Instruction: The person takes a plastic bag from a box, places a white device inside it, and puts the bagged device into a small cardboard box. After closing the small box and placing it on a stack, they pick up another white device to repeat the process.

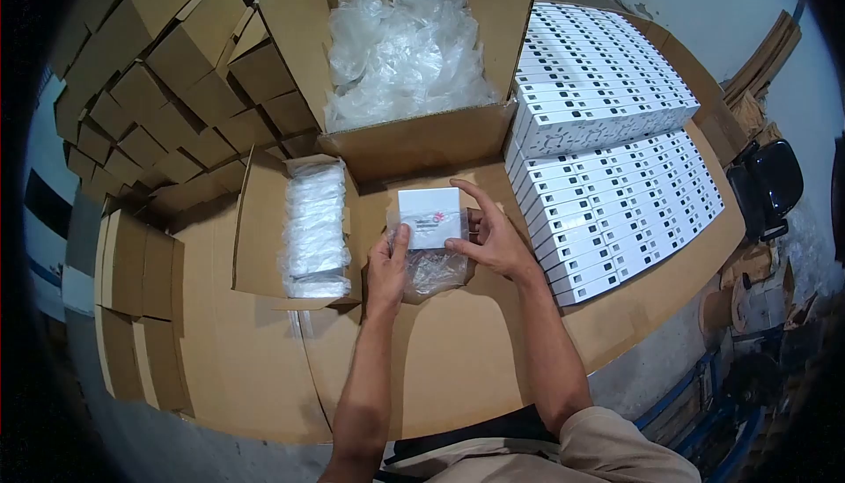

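Between my hands is a small white box (429, 210) with a pink mark and small print, its lower part inside a clear plastic bag (436, 273). My left hand (387, 263) grips the bag and the box's left side, thumb on the front. At the right side, my right hand (493, 235) presses its thumb on the lower right corner, with the index finger stretched along the upper right edge. The loose end of the bag hangs crumpled below the box. Just left of my hands stands an open carton (260, 241) holding a row of bagged boxes (315, 228).
A large open carton (414, 148) full of clear plastic bags (409, 56) stands at the back. Stacked white boxes (616, 210) fill the right side. Many brown cartons (141, 95) are piled at left, more (136, 263) below. Cardboard (458, 368) covers the table; a black chair (764, 185) stands right.
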Demonstrator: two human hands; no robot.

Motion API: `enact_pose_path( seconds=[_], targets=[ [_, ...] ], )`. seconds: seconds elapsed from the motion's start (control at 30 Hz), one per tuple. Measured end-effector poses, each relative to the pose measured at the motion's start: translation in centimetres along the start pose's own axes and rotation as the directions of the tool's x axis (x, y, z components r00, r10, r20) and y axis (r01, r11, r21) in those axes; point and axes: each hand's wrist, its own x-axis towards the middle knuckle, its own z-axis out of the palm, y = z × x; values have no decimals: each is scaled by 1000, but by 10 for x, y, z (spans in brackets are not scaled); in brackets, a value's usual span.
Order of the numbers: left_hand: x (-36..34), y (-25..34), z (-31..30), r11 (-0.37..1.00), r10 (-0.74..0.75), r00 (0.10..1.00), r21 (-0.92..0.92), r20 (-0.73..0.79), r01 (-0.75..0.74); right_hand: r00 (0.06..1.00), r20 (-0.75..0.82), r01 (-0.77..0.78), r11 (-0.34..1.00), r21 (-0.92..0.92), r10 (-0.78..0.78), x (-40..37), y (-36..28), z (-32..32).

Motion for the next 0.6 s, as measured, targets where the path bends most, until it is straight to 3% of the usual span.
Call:
enact_pose_path(
  seconds=[0.13,0.33,0.43,0.53,0.6],
  targets=[
    [2,-3,-2,998,47,999,-44,3,-47,998,-21,-66,995,-78,65,0,-7,-1],
    [2,-1,0,998,66,998,17,-17,-66,998,-54,-19,996,-91,15,-2,1,-5],
    [0,7,2,996,78,997,32,24,-79,986,-107,110,985,-133,-124,1,5,-3],
    [-4,17,6,991,126,990,33,61,-128,980,-154,120,990,-74,-130,2,5,-2],
    [-3,17,6,991,129,988,25,81,-131,982,-165,60,980,-192,-92,0,-2,-4]
  ],
)
